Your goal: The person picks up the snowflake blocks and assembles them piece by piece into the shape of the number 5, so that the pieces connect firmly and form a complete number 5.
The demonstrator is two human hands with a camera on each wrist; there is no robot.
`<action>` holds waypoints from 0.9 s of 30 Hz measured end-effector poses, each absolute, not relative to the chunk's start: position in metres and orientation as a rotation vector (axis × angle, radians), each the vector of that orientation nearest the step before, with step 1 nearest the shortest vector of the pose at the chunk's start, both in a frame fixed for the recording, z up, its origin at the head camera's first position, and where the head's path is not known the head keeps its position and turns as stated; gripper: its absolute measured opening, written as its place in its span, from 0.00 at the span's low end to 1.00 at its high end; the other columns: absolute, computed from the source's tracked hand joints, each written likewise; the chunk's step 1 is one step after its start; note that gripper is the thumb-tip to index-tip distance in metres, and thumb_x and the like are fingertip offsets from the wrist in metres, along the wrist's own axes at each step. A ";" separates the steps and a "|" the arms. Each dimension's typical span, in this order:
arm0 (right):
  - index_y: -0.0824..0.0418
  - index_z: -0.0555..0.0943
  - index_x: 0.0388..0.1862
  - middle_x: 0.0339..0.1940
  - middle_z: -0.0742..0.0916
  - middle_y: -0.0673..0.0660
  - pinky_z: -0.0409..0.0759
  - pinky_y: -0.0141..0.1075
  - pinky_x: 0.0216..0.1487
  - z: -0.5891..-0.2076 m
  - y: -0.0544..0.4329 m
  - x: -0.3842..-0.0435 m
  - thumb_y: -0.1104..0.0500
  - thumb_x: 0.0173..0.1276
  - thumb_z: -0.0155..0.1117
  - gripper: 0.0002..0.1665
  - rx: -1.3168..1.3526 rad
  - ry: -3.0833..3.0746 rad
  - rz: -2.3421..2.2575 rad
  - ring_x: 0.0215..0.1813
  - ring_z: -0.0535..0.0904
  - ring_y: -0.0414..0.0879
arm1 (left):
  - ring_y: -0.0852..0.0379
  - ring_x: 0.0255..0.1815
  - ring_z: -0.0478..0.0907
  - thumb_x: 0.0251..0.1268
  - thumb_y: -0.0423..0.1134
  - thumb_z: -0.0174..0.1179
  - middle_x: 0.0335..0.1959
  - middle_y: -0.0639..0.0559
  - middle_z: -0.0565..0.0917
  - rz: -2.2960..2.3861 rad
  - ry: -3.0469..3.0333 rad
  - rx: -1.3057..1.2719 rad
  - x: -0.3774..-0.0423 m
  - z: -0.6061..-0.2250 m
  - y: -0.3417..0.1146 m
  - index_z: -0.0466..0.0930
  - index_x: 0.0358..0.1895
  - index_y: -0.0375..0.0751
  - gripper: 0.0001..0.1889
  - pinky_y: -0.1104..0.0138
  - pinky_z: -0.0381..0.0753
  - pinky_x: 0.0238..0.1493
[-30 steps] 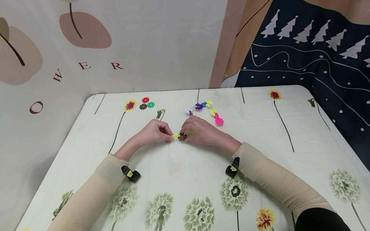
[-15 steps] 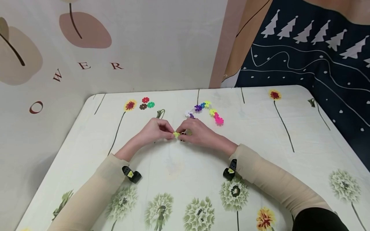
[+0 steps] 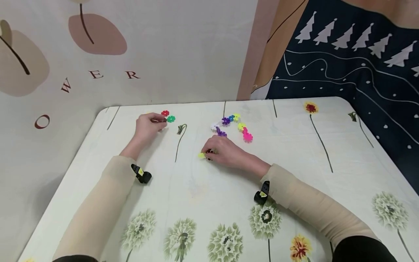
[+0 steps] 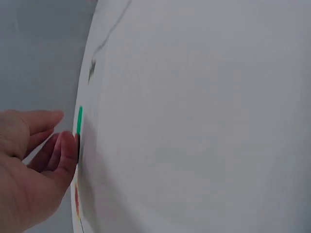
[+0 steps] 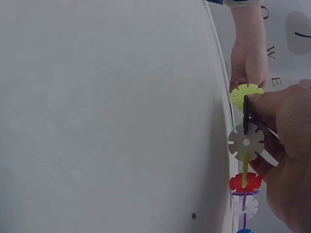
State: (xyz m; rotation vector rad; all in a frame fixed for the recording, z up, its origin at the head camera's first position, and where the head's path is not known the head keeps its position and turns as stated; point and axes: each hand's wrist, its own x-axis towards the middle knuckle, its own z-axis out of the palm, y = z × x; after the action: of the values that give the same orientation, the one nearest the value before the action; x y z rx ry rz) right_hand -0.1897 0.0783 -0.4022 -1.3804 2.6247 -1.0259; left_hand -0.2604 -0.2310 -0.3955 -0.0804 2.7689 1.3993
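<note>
Linked flower-shaped plastic discs (image 3: 226, 121) form a curved chain on the tablecloth, ending in pink at the right. My right hand (image 3: 224, 150) pinches the chain's near end. In the right wrist view, the thumb lies by a yellow notched disc (image 5: 243, 94) joined to a dark one (image 5: 246, 115), with a greyish-white disc (image 5: 238, 141) and a red disc (image 5: 238, 182) below. At the table's far left, my left hand (image 3: 148, 128) reaches over a brown disc (image 3: 158, 120). In the left wrist view, the thumb touches this disc's edge while the forefinger stands apart.
Two loose discs, one red (image 3: 165, 113) and one green (image 3: 171, 119), lie beside the left fingertips. A flower-printed cloth (image 3: 196, 203) covers the table. Pale printed hangings (image 3: 183, 54) and a dark tree-patterned cloth (image 3: 340, 69) stand behind it.
My left hand has let go of the yellow disc and moved left and away to the brown one. My right hand stays nearly in place with the chain.
</note>
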 end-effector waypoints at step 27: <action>0.59 0.90 0.40 0.39 0.91 0.49 0.79 0.38 0.53 -0.404 0.086 -0.194 0.68 0.67 0.73 0.06 -1.517 2.647 -0.981 0.45 0.82 0.45 | 0.56 0.39 0.82 0.72 0.32 0.65 0.49 0.37 0.85 1.300 2.641 -0.008 -0.262 -0.399 -0.241 0.82 0.55 0.30 0.14 0.72 0.83 0.36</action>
State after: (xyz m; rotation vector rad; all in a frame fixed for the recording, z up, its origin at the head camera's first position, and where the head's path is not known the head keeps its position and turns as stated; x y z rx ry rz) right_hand -0.1936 0.0856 -0.4038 -1.5172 2.6471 -0.9808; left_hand -0.2617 -0.2412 -0.3991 -0.0083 2.6406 1.3004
